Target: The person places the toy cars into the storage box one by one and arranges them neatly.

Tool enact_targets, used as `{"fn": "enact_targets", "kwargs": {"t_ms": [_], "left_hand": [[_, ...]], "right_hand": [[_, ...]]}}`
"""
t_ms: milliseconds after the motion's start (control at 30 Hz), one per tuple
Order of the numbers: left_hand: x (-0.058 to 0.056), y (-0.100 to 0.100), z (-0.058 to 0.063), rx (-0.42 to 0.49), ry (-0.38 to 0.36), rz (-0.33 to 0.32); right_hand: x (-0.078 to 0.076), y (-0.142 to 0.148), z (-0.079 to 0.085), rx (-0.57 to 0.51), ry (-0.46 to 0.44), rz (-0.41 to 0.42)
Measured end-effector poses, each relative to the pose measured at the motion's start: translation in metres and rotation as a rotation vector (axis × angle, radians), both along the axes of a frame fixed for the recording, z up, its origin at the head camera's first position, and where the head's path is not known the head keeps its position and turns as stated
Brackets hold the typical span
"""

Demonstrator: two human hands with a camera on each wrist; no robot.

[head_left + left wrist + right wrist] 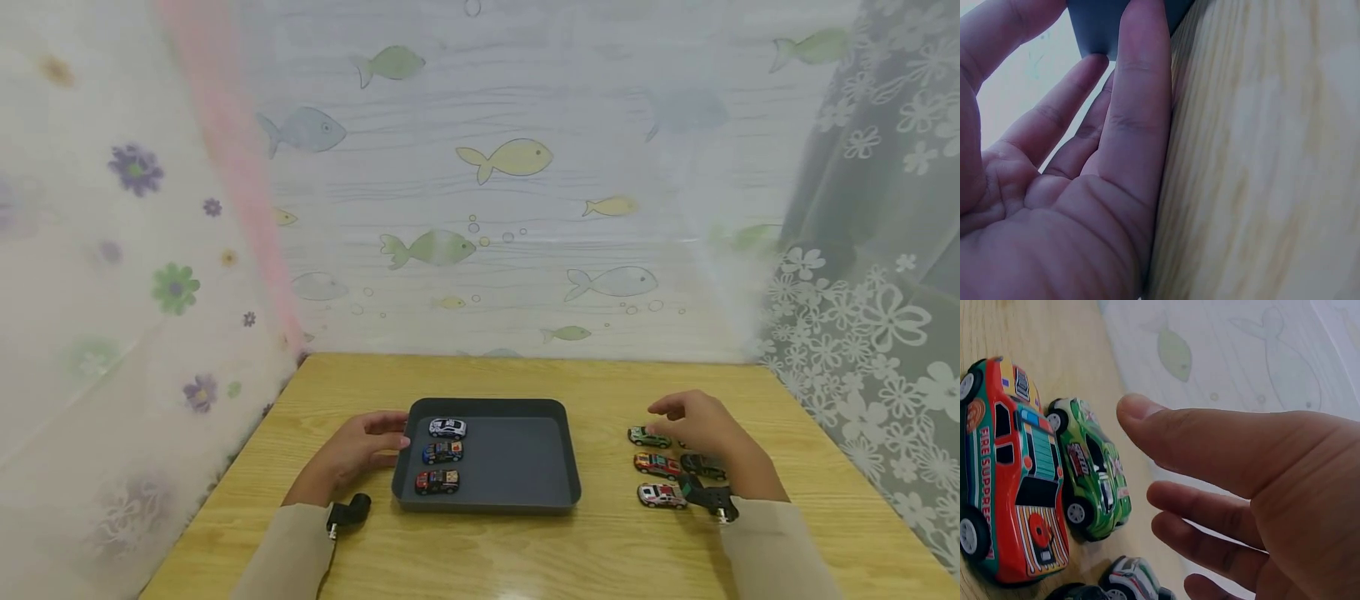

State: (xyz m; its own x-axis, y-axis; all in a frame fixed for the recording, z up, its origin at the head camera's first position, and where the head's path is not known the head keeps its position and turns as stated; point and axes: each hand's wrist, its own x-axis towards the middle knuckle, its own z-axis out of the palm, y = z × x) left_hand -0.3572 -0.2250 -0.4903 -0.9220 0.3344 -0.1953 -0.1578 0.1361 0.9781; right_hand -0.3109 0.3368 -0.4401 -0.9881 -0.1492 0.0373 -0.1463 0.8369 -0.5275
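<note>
A dark grey tray (525, 500) lies on the wooden table and holds three toy cars along its left side: a white one (447, 428), a blue one (442, 452) and a red one (437, 481). My left hand (390, 442) rests on the table, its straight fingers (1138, 94) touching the tray's left wall (1097, 25). My right hand (675, 412) hovers with relaxed fingers, holding nothing, over several cars on the right: a green car (648, 437) (1094, 469), a red fire car (657, 464) (1016, 475), a white car (662, 495) and a dark car (702, 467).
Fish-patterned sheeting backs the table (600, 550), with flowered curtains on both sides. A black wrist camera sits on each sleeve, the left one (348, 510) and the right one (708, 497). The right half of the tray floor (517, 458) is bare.
</note>
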Motion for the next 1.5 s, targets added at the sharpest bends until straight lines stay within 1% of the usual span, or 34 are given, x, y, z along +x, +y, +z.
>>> {"fn": "enact_targets", "kwargs": {"t_ms": [200, 500, 800, 933, 1167, 1500], "left_hand": [[0.000, 0.001, -0.001, -0.001, 0.009, -0.002], [0.001, 0.001, 0.003, 0.001, 0.000, 0.008], [0.002, 0.001, 0.004, -0.011, 0.010, 0.002], [0.003, 0.002, 0.004, -0.010, 0.002, 0.009], [0.006, 0.003, 0.005, -0.011, -0.004, 0.018], [0.009, 0.004, 0.005, -0.016, 0.001, 0.018]], "right_hand": [[0.000, 0.006, -0.003, 0.000, -0.026, -0.008], [0.000, 0.010, -0.005, 0.010, -0.043, -0.002], [0.001, 0.003, -0.001, 0.024, -0.055, -0.010], [0.002, 0.000, 0.000, 0.021, -0.059, -0.013], [-0.001, -0.003, -0.004, -0.002, -0.072, -0.015], [-0.001, -0.007, -0.003, 0.024, -0.074, -0.020]]}}
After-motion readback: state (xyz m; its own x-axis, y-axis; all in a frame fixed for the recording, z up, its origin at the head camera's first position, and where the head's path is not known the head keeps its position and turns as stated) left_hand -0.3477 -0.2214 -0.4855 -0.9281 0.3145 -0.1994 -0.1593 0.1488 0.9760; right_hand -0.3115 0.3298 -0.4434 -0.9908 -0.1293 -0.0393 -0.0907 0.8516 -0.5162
